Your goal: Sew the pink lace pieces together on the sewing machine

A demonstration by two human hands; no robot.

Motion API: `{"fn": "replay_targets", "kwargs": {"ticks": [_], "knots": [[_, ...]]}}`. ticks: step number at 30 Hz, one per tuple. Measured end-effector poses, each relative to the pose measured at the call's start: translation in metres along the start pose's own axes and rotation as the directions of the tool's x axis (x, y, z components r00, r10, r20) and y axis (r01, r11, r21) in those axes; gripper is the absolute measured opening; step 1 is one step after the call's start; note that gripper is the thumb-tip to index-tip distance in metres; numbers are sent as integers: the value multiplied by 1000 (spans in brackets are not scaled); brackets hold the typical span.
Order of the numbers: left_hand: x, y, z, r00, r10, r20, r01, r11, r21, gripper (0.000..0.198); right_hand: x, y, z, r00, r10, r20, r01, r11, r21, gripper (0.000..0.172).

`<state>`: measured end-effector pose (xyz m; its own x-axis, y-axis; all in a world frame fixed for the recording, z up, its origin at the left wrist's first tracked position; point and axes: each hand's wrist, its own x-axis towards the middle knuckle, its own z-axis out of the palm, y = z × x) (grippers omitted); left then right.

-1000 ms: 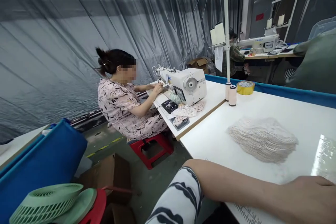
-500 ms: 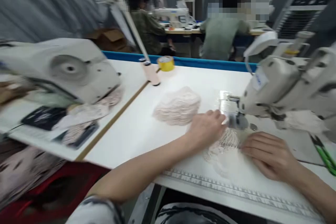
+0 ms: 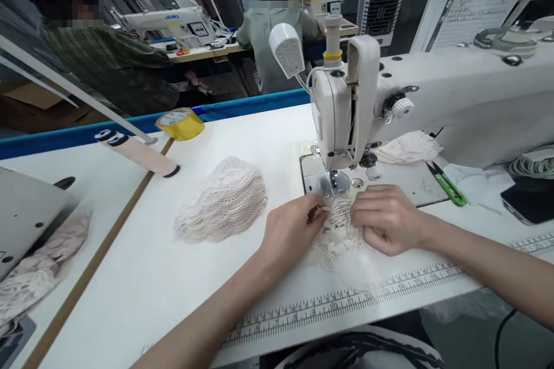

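Observation:
A white sewing machine (image 3: pixel 415 98) stands on the white table (image 3: pixel 173 277), its presser foot (image 3: pixel 332 180) over the metal plate. A small piece of cream lace (image 3: pixel 336 230) lies just in front of the foot. My left hand (image 3: pixel 291 232) pinches the lace's left edge with curled fingers. My right hand (image 3: pixel 384 218) is closed over its right side, fingers bent down onto it. A pile of the same cream lace pieces (image 3: pixel 225 200) sits to the left of my left hand.
Green thread snips (image 3: pixel 448 185), a dark phone (image 3: pixel 528 203) and more lace (image 3: pixel 407 147) lie by the machine. Yellow tape (image 3: pixel 180 123) and a thread cone (image 3: pixel 138 153) rest near the table seam. Two people (image 3: pixel 268 29) sit at machines beyond the blue edge (image 3: pixel 242 108).
My head has swung right, from a co-worker at the neighbouring machine to my own machine. Both hands have come together on the lace piece at the presser foot.

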<state>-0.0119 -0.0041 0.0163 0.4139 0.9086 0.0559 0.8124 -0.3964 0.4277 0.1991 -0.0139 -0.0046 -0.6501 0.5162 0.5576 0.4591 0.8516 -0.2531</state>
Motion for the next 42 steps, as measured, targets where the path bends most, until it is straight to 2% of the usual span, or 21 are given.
{"fn": "replay_targets", "kwargs": {"ticks": [2,3,5,7,8,10,14,18,20,22,24,27,29,31,33,38,42], "knots": [[-1,3,1,1000,13,-22,-15,994,-106,6,4,-5,-3,981,192,-33,-188,977,101,27],[-1,4,1,1000,11,-26,-15,984,-176,6,6,-8,-4,949,316,12,-313,930,196,32],[-2,6,2,1000,15,-10,-17,942,-336,9,11,-13,-7,833,506,223,-551,734,396,40],[-1,6,2,999,36,15,-24,874,-485,11,13,-15,-9,718,563,410,-692,511,510,39],[-1,6,2,998,51,26,-29,843,-538,12,14,-15,-10,682,575,452,-724,439,532,35],[0,5,1,996,82,26,-51,810,-585,13,14,-12,-9,658,605,447,-738,402,542,26],[-3,8,1,995,77,-69,-102,844,-527,16,13,-9,-5,681,658,322,-706,472,528,10],[-7,14,3,995,40,-95,-71,931,-357,38,14,-10,0,709,678,196,-664,546,511,11],[-8,15,4,997,7,-73,-33,934,-357,33,14,-11,1,722,669,176,-656,580,484,14],[-7,14,3,999,-10,-35,-7,891,-454,21,14,-13,2,729,655,198,-656,584,478,16],[-5,11,1,1000,-6,16,14,810,-586,12,13,-15,2,729,644,232,-661,572,486,19],[-4,6,0,991,-16,130,108,667,-737,11,10,-17,3,729,631,268,-670,576,467,23],[-4,3,1,983,-26,184,165,581,-797,11,7,-17,2,765,595,246,-636,638,434,20],[-4,2,2,982,-28,185,171,539,-825,13,5,-15,2,804,563,193,-586,695,416,18],[-5,1,4,988,-20,155,139,561,-816,15,4,-13,1,822,547,159,-558,714,423,20],[-8,4,6,996,63,62,-1,705,-709,17,6,-13,0,820,546,171,-562,712,421,19],[-8,2,9,975,160,-154,-215,848,-484,10,8,-16,-3,852,513,108,-507,754,418,16]]}}
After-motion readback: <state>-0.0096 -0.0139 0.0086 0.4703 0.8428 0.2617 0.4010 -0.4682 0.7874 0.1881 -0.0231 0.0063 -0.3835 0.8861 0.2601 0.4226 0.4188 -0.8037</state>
